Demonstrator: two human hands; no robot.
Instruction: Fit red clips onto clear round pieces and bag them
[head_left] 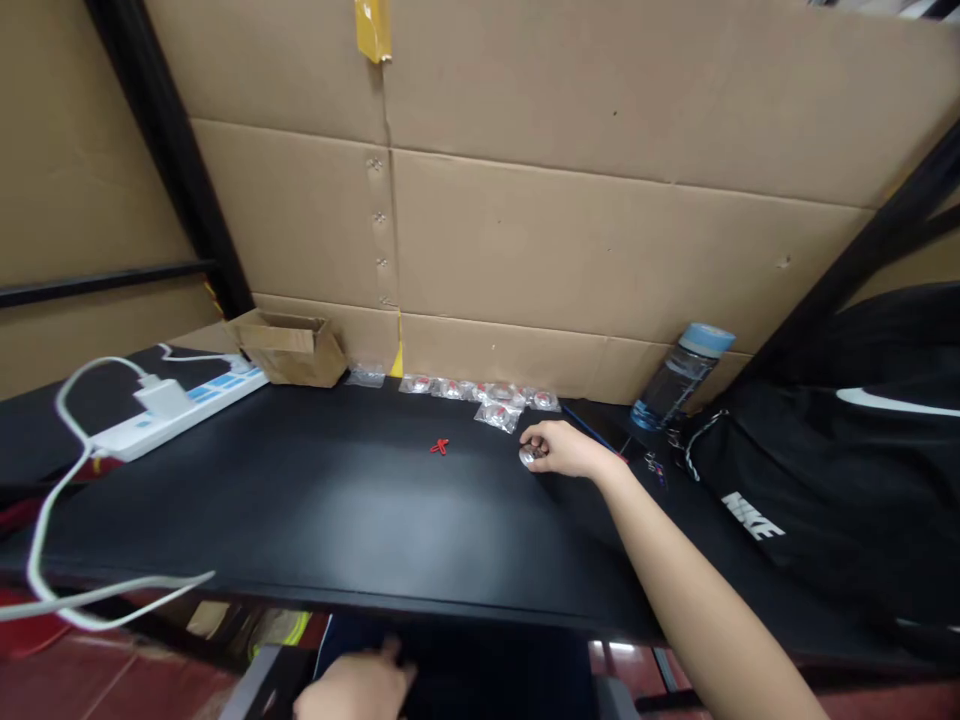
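Silver disc point(529, 456), small and round, sits on the table right of frame centre, pinched in the curled fingertips of the right hand point(564, 448), whose bare forearm comes in from the lower right corner.

From largest to smallest: a cardboard wall point(600, 200) fills the upper half of the frame. Below it a black table point(337, 500) spans the middle. A black sports bag point(840, 470) with white lettering takes up the right side. At left lies a white power strip point(184, 405), its cable looping down to the lower left. An open cardboard box point(289, 347) stands just beside the strip, against the wall. A clear water bottle point(679, 378) with a blue cap leans right of centre. A row of small clear packets point(495, 400), each with a round piece inside, lines the wall's foot, just above the hand. A tiny red cross-shaped piece point(439, 447) lies alone at centre.

The left hand point(352, 688) is low at the bottom edge, under the table's front, too blurred to tell its grip.

The step looks like taking up one disc; lifting it calls for a firm fingertip pinch, since it is small and smooth.
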